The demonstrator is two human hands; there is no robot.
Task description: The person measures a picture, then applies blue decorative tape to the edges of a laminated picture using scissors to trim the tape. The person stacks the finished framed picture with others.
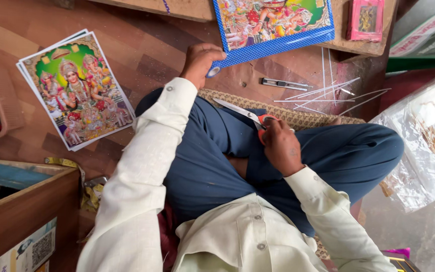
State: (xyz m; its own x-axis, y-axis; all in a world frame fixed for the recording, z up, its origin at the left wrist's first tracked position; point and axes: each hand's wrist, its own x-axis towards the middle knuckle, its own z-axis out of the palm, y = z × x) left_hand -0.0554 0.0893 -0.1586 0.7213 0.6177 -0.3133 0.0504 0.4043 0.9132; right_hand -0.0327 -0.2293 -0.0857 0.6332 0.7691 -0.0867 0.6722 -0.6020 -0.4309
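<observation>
In right hand (281, 146), scissors (242, 112) pointing apparently up-left.

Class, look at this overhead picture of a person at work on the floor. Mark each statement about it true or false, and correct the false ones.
1. The right hand holds scissors with orange handles. True.
2. The left hand grips the corner of a blue-bordered print. True.
3. The stack of prints lies on the person's lap. False: it lies on the floor, apart from the left sleeve.
4. The scissors are cutting the blue-bordered print. False: their blades are over the lap, clear of it.
5. Thin white strips lie on the floor. True.
</observation>
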